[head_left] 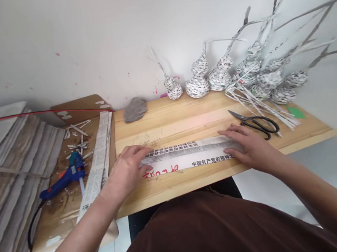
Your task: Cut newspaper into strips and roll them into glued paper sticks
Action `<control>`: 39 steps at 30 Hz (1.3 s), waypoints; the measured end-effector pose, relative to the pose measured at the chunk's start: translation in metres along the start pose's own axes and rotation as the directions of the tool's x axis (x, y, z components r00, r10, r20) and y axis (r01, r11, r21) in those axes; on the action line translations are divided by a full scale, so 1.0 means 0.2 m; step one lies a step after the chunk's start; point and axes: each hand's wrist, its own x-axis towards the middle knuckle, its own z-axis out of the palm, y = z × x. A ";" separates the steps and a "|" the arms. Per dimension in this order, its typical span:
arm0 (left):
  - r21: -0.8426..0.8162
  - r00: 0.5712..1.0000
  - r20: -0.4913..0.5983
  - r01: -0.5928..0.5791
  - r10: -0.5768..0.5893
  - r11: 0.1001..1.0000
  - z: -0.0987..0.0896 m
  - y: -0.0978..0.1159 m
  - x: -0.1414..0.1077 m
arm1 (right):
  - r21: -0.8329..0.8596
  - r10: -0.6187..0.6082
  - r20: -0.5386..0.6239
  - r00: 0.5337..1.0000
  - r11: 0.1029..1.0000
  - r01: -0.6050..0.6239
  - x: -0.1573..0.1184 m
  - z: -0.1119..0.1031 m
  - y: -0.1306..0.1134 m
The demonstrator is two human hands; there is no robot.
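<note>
With our 2 hands, left [130, 166] and right [246, 144], loosely open, we touch opposite ends of the flat printed newspaper strip [176, 158] on the pale wooden table [162, 188]. Our fingertips rest on it.

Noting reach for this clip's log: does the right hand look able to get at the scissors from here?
Probably yes: the scissors lie just beyond the right hand, with nothing visible between them.
</note>
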 end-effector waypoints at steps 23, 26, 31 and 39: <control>-0.224 0.998 -0.055 -0.004 -0.009 0.975 0.07 0.04 0.11 | 0.068 -0.139 0.011 0.990 0.988 0.138 0.23 0.11 -0.31; -0.191 0.999 0.024 0.049 -0.045 0.980 0.07 0.02 0.17 | 0.041 -0.124 0.051 0.991 0.992 0.122 0.25 0.09 -0.31; -0.136 0.998 0.041 0.052 -0.046 0.989 0.06 0.03 0.19 | 0.071 -0.112 0.033 0.993 0.991 0.109 0.25 0.09 -0.33; -0.070 0.994 -0.107 -0.037 0.029 0.997 0.11 0.07 0.08 | -0.076 -0.167 -0.015 0.986 0.983 0.165 0.29 0.14 -0.46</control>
